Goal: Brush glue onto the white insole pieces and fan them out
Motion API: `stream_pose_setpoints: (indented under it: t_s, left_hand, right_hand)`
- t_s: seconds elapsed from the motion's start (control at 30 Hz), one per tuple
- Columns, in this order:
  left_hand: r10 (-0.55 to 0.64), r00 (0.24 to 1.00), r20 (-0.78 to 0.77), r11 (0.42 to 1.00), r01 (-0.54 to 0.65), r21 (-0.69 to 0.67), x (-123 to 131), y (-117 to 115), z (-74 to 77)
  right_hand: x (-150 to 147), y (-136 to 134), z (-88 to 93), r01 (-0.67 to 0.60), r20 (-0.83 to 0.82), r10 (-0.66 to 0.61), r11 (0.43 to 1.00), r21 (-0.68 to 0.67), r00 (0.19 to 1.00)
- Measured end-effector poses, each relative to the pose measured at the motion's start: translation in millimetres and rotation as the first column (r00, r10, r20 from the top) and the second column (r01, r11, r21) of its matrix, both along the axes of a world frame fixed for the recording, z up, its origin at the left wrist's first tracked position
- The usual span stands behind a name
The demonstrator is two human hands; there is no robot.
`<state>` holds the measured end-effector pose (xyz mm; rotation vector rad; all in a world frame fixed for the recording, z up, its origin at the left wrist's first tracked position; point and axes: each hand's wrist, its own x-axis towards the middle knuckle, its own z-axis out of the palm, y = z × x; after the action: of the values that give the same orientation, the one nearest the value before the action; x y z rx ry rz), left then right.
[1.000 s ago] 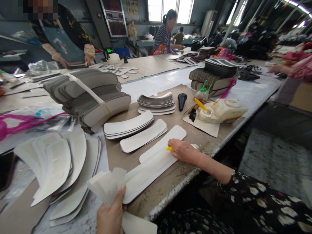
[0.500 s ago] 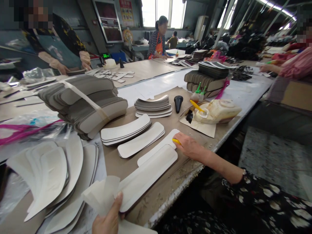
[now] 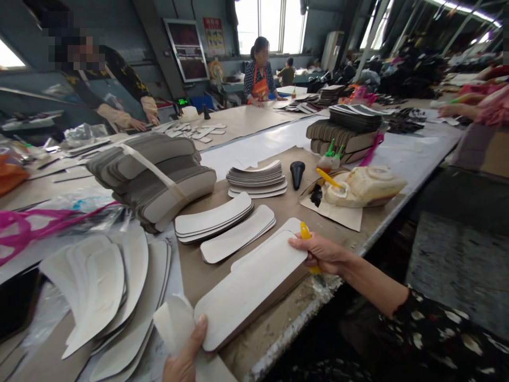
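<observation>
A long white curved-end panel (image 3: 250, 286) lies tilted between my two hands, its right end lifted off the brown work surface. My left hand (image 3: 183, 347) pinches its lower left end, thumb on top; a thin, curled pale sheet (image 3: 173, 321) lies against that hand. My right hand (image 3: 324, 253) grips the other end with thumb and fingers. The same hand also holds a yellow-handled brush (image 3: 305, 231), its handle end pointing up and its lower end partly hidden. Another white panel (image 3: 258, 252) lies partly beneath the lifted one.
Small stacks of white panels (image 3: 214, 217) lie beyond my hands. A banded grey stack (image 3: 159, 175) stands to their left, fanned white pieces (image 3: 103, 286) nearer me. At right are a black cone-shaped object (image 3: 297, 175) and a glue container (image 3: 369, 183). Co-workers (image 3: 260, 74) stand across the table.
My right hand has taken hold of the panel's far end and lifted it. The brush in that hand has turned upright. My left hand stays at the near end.
</observation>
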<state>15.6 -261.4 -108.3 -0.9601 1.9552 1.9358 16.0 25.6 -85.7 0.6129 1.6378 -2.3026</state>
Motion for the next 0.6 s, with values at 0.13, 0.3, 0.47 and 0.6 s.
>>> stream_pose_setpoints:
  t_s: [0.13, 0.3, 0.47, 0.6]
  left_hand:
    - [-0.058, 0.994, 0.091, 0.968, 0.034, 0.249, -3.6, 5.4, -1.7]
    - [0.033, 0.997, 0.077, 0.858, -0.067, 0.509, -3.9, 6.5, 7.2]
    - [0.147, 0.983, 0.111, 0.758, -0.184, 0.626, -9.7, -0.9, 19.5]
    - [0.222, 0.969, 0.107, 0.773, -0.242, 0.586, -14.2, -30.3, 31.5]
  right_hand:
    - [-1.9, -4.6, 2.7, 0.109, 0.001, -0.111, 0.973, -0.202, 0.994]
    - [-6.1, -14.6, 8.1, 0.206, 0.048, -0.200, 0.952, -0.225, 0.979]
    - [-24.7, -22.5, 3.2, 0.174, 0.065, -0.165, 0.968, -0.178, 0.984]
    - [-48.9, -41.1, -0.1, 0.051, 0.004, -0.051, 0.986, -0.160, 0.999]
